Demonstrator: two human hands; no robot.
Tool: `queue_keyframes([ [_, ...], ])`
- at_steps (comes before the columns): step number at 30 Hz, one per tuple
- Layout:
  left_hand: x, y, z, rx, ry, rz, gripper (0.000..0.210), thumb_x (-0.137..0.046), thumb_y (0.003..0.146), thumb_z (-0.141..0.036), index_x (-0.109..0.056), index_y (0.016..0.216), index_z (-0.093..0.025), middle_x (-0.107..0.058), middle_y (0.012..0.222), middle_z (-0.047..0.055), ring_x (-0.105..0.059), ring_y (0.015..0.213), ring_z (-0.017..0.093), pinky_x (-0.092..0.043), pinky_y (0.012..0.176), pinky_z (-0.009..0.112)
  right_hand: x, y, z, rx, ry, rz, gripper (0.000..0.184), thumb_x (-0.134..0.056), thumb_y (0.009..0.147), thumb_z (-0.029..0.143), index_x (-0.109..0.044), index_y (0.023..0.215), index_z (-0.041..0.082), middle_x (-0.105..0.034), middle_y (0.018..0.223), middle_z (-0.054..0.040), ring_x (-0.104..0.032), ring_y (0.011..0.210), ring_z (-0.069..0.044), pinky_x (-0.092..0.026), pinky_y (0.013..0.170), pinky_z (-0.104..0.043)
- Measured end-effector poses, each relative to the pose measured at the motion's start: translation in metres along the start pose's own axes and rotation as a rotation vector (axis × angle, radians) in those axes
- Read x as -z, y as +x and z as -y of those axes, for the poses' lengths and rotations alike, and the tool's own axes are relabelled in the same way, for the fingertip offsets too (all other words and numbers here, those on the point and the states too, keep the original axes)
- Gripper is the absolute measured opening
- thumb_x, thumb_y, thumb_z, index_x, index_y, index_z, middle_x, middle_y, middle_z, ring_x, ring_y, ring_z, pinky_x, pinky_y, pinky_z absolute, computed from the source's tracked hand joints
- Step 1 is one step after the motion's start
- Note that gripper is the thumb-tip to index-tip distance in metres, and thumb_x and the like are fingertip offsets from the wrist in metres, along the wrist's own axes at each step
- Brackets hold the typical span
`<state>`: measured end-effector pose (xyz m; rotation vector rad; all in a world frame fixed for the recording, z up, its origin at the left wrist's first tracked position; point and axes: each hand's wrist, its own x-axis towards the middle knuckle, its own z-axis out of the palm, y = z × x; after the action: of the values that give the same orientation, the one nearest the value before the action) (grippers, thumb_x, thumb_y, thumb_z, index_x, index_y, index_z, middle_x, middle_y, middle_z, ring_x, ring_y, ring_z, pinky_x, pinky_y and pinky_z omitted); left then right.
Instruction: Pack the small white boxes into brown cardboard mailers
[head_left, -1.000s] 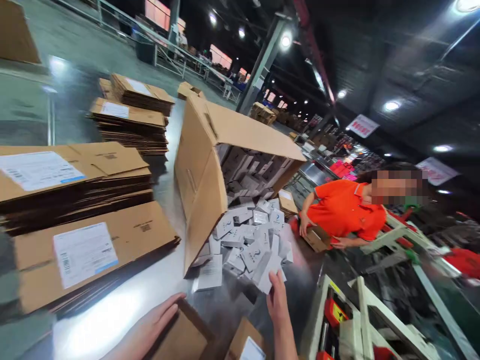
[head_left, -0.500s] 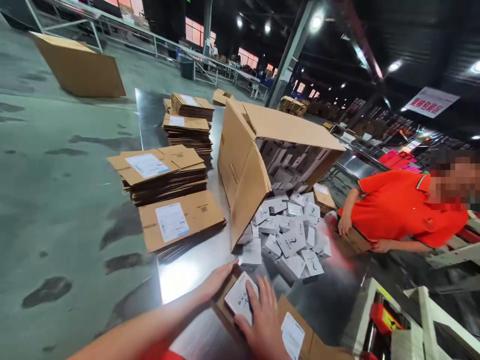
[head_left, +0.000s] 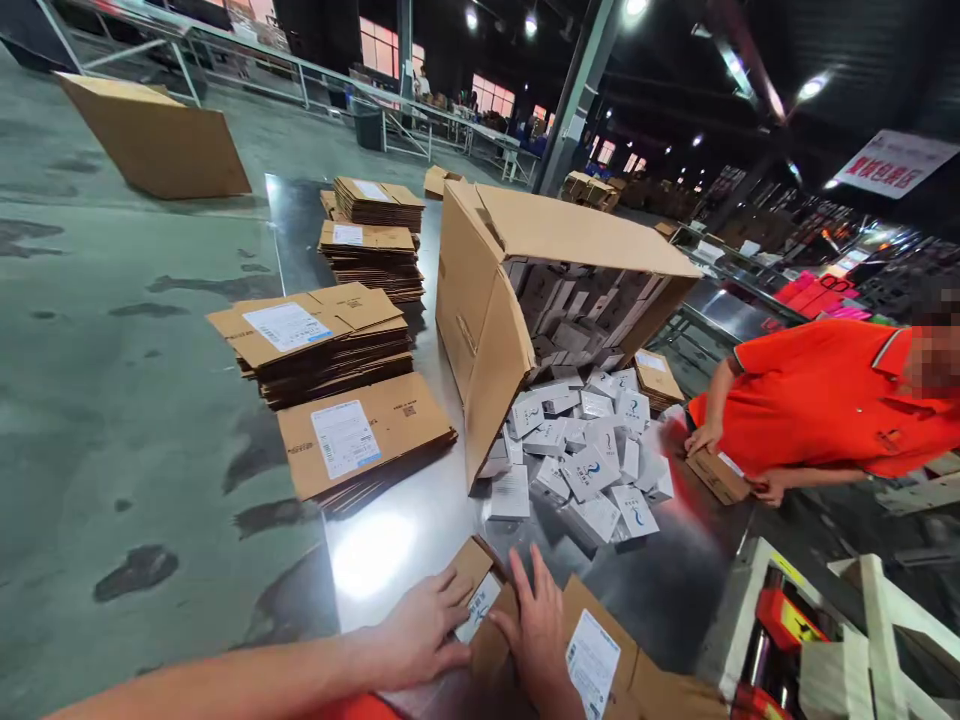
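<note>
Head view showed both hands pressed onto a small cardboard carton (head_left: 517, 640) at the near edge of the steel surface (head_left: 375, 550). The left hand (head_left: 420, 630) lay flat against the carton's left flap, its grip spread wide with nothing clasped, fingertips beside a small white box (head_left: 476, 607) that sat partly tucked under the flap. The right hand (head_left: 536, 625) rested palm down on the carton's top, its grip likewise wide and splayed, holding nothing. A white label (head_left: 592, 660) showed on the carton just right of that hand.

Beyond the hands, a heap of white boxes (head_left: 589, 460) had spilled from a large carton lying on its side (head_left: 540, 290), mouth toward the camera. Left of it lay stacks of flattened cartons (head_left: 330, 340), several bearing labels. Across the surface, a co-worker in an orange shirt (head_left: 825, 400) leaned in, both hands at a small brown box (head_left: 716, 475).
</note>
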<state>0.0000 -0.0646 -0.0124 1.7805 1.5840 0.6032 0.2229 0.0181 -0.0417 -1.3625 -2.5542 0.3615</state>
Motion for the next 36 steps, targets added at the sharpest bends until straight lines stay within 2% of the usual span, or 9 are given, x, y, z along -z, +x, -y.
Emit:
queue_keyframes([
  [6, 0.034, 0.041, 0.01, 0.348, -0.127, -0.082, 0.111, -0.096, 0.066, -0.049, -0.054, 0.16, -0.007, -0.057, 0.159, 0.028, -0.056, 0.146, 0.046, -0.046, 0.126, 0.052, -0.018, -0.025, 0.002, 0.162, 0.183, 0.25, 0.085, -0.061, 0.081, 0.006, -0.059, 0.163, 0.026, -0.042, 0.173, -0.012, -0.041, 0.16, -0.045, -0.05, 0.125, -0.063],
  [8, 0.037, 0.049, 0.012, 0.355, -0.143, -0.057, 0.105, -0.089, 0.073, -0.045, -0.051, 0.162, -0.004, -0.062, 0.154, 0.027, -0.059, 0.143, 0.045, -0.047, 0.124, 0.051, -0.009, -0.028, -0.001, 0.108, 0.421, 0.26, 0.083, -0.053, 0.08, 0.007, -0.061, 0.161, 0.022, -0.038, 0.175, -0.0113, -0.031, 0.164, -0.041, -0.043, 0.13, -0.062],
  [11, 0.034, 0.05, 0.018, 0.334, -0.16, -0.004, 0.091, -0.078, 0.078, -0.047, -0.059, 0.157, -0.007, -0.068, 0.148, 0.023, -0.062, 0.137, 0.044, -0.048, 0.12, 0.051, 0.017, -0.02, -0.008, -0.024, 0.606, 0.221, 0.052, -0.05, 0.098, 0.019, -0.079, 0.141, 0.023, -0.06, 0.16, -0.0123, -0.052, 0.155, -0.035, -0.051, 0.124, -0.055],
  [13, 0.03, 0.049, 0.023, 0.336, -0.163, -0.001, 0.09, -0.073, 0.077, -0.053, -0.061, 0.153, -0.005, -0.069, 0.145, 0.024, -0.062, 0.134, 0.046, -0.049, 0.118, 0.054, 0.038, -0.01, -0.014, -0.148, 0.522, 0.131, 0.044, -0.054, 0.106, 0.032, -0.079, 0.14, 0.019, -0.063, 0.157, -0.0179, -0.055, 0.153, -0.038, -0.049, 0.125, -0.061],
  [16, 0.022, 0.05, 0.03, 0.353, -0.184, -0.086, 0.086, -0.066, 0.078, -0.059, -0.064, 0.145, -0.006, -0.069, 0.143, 0.024, -0.063, 0.133, 0.045, -0.049, 0.117, 0.054, 0.061, 0.002, -0.017, -0.359, 0.2, 0.052, 0.062, -0.072, 0.1, 0.032, -0.063, 0.159, 0.012, -0.043, 0.171, -0.0261, -0.03, 0.164, -0.053, -0.021, 0.129, -0.084],
  [20, 0.015, 0.058, 0.026, 0.389, -0.214, -0.161, 0.081, -0.055, 0.083, -0.065, -0.063, 0.14, -0.008, -0.071, 0.137, 0.025, -0.064, 0.132, 0.046, -0.051, 0.115, 0.057, 0.077, -0.005, -0.02, -0.482, -0.156, 0.25, 0.071, -0.07, 0.099, 0.02, -0.051, 0.168, 0.016, -0.036, 0.175, -0.0219, -0.028, 0.165, -0.052, -0.02, 0.127, -0.087],
  [27, -0.022, 0.092, -0.022, 0.572, -0.283, -0.226, 0.085, -0.042, 0.091, -0.05, -0.05, 0.154, 0.006, -0.065, 0.145, 0.032, -0.062, 0.138, 0.045, -0.048, 0.122, 0.055, 0.078, -0.078, -0.065, -0.396, 0.014, 0.387, 0.092, -0.059, 0.083, 0.009, -0.042, 0.172, 0.014, -0.027, 0.18, -0.0098, -0.018, 0.171, -0.037, -0.01, 0.139, -0.071],
  [32, -0.062, 0.125, -0.053, 0.584, -0.265, -0.223, 0.08, -0.05, 0.096, -0.042, -0.045, 0.161, 0.004, -0.062, 0.151, 0.031, -0.058, 0.146, 0.042, -0.045, 0.127, 0.05, 0.048, -0.083, -0.085, -0.447, 0.271, 0.082, 0.077, -0.053, 0.1, 0.033, -0.043, 0.169, 0.001, -0.024, 0.181, -0.0189, -0.017, 0.171, -0.038, -0.021, 0.141, -0.063],
  [36, -0.08, 0.144, -0.065, 0.529, -0.257, -0.211, 0.082, -0.047, 0.1, -0.042, -0.036, 0.167, 0.004, -0.059, 0.156, 0.031, -0.057, 0.147, 0.042, -0.043, 0.129, 0.052, 0.027, -0.039, -0.094, -0.558, 0.517, -0.076, 0.077, -0.044, 0.105, 0.038, -0.039, 0.169, -0.004, -0.042, 0.173, -0.0256, -0.041, 0.163, -0.039, -0.036, 0.136, -0.058],
])
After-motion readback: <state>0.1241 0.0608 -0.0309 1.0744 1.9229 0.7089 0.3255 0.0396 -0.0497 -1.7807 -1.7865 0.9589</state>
